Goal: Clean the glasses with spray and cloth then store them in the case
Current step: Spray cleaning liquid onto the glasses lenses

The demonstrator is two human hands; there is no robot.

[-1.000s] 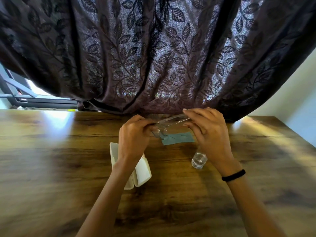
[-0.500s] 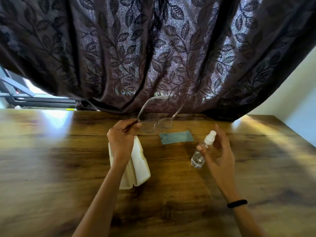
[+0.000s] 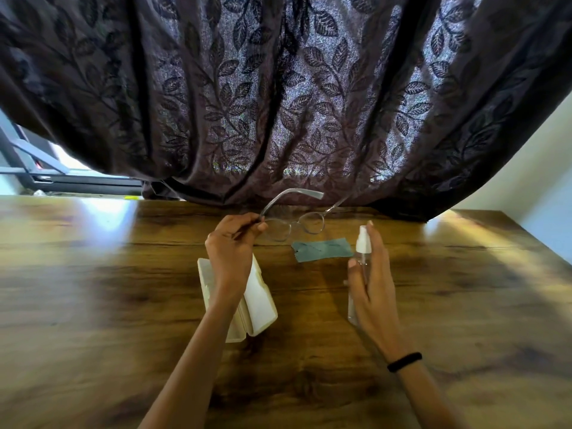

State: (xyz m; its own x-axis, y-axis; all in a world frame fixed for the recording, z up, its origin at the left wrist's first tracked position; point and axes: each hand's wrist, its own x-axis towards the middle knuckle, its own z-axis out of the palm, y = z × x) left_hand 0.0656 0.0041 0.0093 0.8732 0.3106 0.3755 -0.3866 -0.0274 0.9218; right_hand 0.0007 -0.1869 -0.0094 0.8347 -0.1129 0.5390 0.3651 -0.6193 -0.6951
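My left hand [image 3: 230, 247] pinches the clear-framed glasses [image 3: 295, 222] by the hinge of one arm and holds them above the table with both arms unfolded toward the curtain. My right hand [image 3: 373, 283] is wrapped around a small clear spray bottle [image 3: 362, 246] with a white nozzle, lifted and tilted, its nozzle near the glasses' right lens. A blue-grey cloth [image 3: 323, 249] lies flat on the table between the hands. The cream glasses case [image 3: 258, 308] lies open under my left wrist, partly hidden by it.
A wooden table [image 3: 93, 289] spans the view. A dark leaf-patterned curtain [image 3: 278, 103] hangs over its far edge. A window frame [image 3: 46, 174] shows at the far left and a pale wall [image 3: 526, 187] at the right.
Both hands held the folded glasses together. The left hand then unfolded and raised them alone, while the right hand dropped to the spray bottle, grasped it and lifted it off the table.
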